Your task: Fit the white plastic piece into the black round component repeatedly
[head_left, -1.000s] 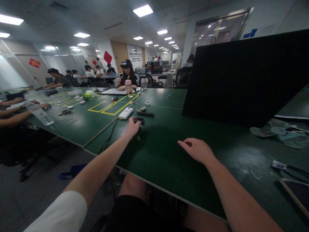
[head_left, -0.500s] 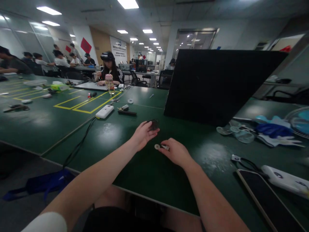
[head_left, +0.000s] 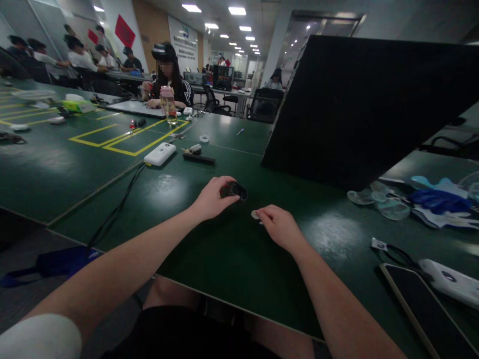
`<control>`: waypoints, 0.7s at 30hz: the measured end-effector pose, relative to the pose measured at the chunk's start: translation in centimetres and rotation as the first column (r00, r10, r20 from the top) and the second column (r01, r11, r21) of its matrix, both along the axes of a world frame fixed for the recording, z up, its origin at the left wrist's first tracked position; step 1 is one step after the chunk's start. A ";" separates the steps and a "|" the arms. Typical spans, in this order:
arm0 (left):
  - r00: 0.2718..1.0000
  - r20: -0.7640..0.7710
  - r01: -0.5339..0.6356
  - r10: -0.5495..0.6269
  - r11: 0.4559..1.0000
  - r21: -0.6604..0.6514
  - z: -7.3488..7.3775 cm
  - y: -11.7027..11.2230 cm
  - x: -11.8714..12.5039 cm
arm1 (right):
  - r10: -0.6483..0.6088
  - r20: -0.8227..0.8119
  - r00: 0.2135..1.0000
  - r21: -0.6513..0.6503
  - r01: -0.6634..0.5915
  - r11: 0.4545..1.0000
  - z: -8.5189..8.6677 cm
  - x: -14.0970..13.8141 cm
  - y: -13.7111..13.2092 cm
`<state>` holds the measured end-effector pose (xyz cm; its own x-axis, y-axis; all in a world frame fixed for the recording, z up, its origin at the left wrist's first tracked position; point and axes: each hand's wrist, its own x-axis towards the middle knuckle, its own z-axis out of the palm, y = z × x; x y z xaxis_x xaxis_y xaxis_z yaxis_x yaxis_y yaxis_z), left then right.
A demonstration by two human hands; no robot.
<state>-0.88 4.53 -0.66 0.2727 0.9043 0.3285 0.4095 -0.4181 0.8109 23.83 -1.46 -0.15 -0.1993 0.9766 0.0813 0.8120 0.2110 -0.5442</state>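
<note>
"Well, what's nearest?"
"A phone (head_left: 422, 299), flat on the green table (head_left: 232, 259), at the right."
"And the right hand (head_left: 279, 227)?"
"Thumb and fingers pinch a pale disc (head_left: 255, 214); whether it touches the table, I can't tell."
"The left hand (head_left: 219, 197)?"
"Slightly farther, thumb and fingers gripping a black part (head_left: 239, 192), near the disc but apart."
"Beyond?"
"A bar (head_left: 199, 158) and a white box (head_left: 160, 154), then a bottle (head_left: 169, 107), then a seated person (head_left: 170, 75)."

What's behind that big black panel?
Past the left edge of the black panel, an office chair and a person are visible farther back. Anything directly behind the panel is hidden.
</note>
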 end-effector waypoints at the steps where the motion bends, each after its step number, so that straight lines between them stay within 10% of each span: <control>1: 0.999 -0.040 0.013 -0.012 1.000 0.011 0.0 0.0 -0.1 | -0.049 -0.077 0.996 -0.019 0.048 0.999 0.0 0.1 0.1; 8: 0.975 -0.136 0.171 -0.175 0.985 -0.035 -0.1 -0.9 0.6 | -0.170 -0.265 0.949 0.111 0.205 0.972 0.6 -1.1 -1.0; 21: 0.942 -0.074 0.323 -0.329 0.943 -0.077 -0.3 -2.5 2.1 | -0.006 0.108 0.994 0.429 -0.042 0.902 0.8 -2.1 -1.3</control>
